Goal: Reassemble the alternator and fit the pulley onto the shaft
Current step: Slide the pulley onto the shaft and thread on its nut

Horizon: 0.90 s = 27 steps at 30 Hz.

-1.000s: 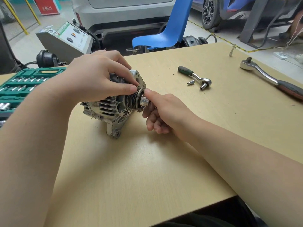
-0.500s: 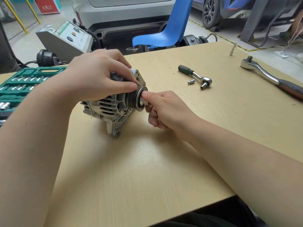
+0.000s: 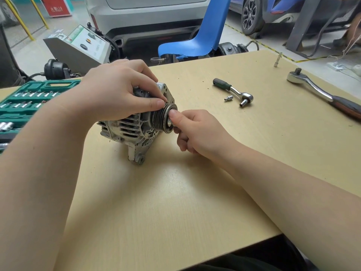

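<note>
The alternator [image 3: 132, 130] is being kept on its side on the table [image 3: 175, 202], near the middle. It is being held down from above by the left hand [image 3: 117, 94], whose fingers are curled round the top of the metal body. The thumb of that hand is being pressed against the rim of the pulley [image 3: 163, 119]. The pulley is being carried on the end of the alternator that points to the right, and its grooves can be seen.

A small shiny piece [image 3: 169, 123] in the middle of the pulley is being pinched by the thumb and first finger of the right hand [image 3: 197, 132]. What that piece is cannot be told. The other fingers of this hand are being kept curled under.

A green tool case [image 3: 29, 98] is being kept open at the left edge of the table. Rows of small silver sockets are being held in its slots.

A small ratchet [image 3: 234, 91] with a green handle is lying on the table to the right, well apart from the hands, and a tiny silver bit [image 3: 228, 98] is lying just beside it. A big ratchet [image 3: 320, 94] is lying farther right. A blue chair [image 3: 197, 44] is standing behind the table.
</note>
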Tool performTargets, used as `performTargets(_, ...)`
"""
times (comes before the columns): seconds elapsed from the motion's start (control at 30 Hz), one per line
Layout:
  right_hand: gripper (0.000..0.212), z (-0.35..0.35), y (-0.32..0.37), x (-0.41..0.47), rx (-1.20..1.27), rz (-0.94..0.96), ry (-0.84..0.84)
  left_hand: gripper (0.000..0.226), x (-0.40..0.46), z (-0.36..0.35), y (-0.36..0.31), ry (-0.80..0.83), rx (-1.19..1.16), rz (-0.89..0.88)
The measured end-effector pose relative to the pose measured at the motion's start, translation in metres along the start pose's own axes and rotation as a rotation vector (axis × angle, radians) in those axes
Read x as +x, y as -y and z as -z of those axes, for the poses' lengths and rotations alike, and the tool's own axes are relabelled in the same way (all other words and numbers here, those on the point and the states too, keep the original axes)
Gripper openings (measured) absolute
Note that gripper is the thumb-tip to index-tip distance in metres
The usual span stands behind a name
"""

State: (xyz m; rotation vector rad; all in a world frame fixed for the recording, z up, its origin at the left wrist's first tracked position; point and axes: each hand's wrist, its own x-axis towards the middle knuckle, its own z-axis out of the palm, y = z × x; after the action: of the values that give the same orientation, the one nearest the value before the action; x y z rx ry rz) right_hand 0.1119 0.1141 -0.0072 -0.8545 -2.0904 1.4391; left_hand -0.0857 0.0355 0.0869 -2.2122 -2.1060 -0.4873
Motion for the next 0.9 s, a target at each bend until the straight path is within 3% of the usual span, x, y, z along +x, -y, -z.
performTargets(0.13,0.027,0.003,0.0,-0.002,-0.07,0.073,-0.051,0.022,-0.001,-0.001,0.0,-0.018,-0.004,0.007)
performTargets(0.3,0.028,0.005,0.0,-0.003,-0.111,0.14,-0.13,0.027,-0.001,-0.001,-0.001,-0.012,-0.014,0.009)
performTargets(0.47,0.027,0.007,0.001,-0.002,-0.084,0.081,-0.106,0.031,0.0,-0.001,0.001,-0.014,-0.001,0.017)
performTargets(0.7,0.053,0.005,0.006,-0.002,0.113,-0.088,0.028,0.027,0.001,-0.001,0.002,-0.003,0.019,0.007)
performTargets(0.9,0.056,0.009,0.011,-0.002,0.221,-0.204,0.089,0.024,0.001,0.0,0.002,0.007,0.019,0.008)
